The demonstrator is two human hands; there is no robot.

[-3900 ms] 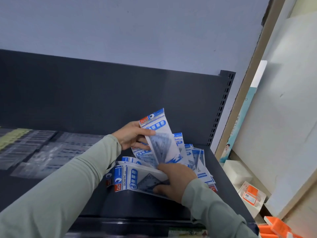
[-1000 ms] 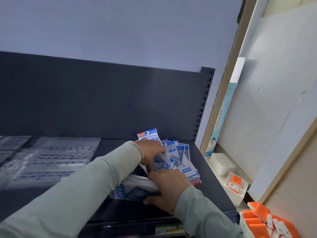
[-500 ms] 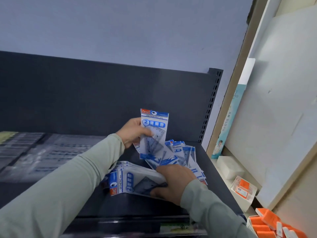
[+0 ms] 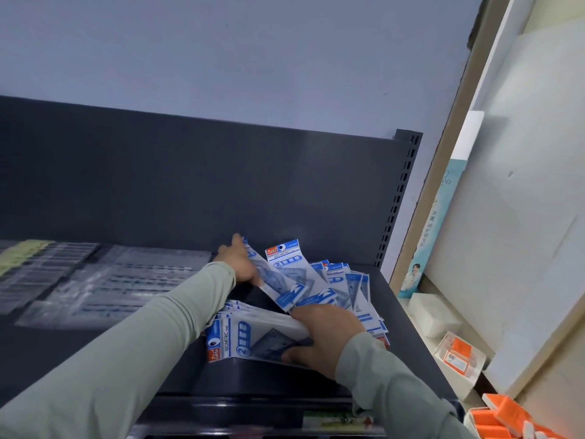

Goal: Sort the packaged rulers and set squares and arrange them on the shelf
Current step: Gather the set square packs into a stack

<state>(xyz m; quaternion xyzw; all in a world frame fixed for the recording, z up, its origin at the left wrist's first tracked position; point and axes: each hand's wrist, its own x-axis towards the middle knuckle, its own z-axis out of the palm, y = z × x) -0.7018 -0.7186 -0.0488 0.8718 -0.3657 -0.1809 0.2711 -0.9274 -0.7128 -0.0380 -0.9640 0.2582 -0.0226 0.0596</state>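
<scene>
Stock sorting at a shop shelf: a single set-square packet is gripped at its upper end by the left hand, the fingers curled round its edge. It is held tilted above the dark shelf, close to the back panel. The right hand is clamped on one end of a sorted stack of like packets, which lies flat toward the shelf's front, header cards to the left. Behind it, a fanned pile of packets is spread at the shelf's right end — overlapping, none squared up. Clear-sleeved rulers are laid out to the left, well apart from both hands.

Several slips can be foreseen. The stack is held at one end only, and the sleeves look glossy, so the free end is likely to splay or slide toward the front lip if another packet is pushed on carelessly. The lifted packet, pinched at one end, may flex and snag on the pile just beside it. The fan itself could be nudged by the right wrist, and its outer packets pushed off the shelf's right end — toward the orange-and-white boxes seen lower down. Whether the held packet matches the stack cannot be told, since its print is blurred.
</scene>
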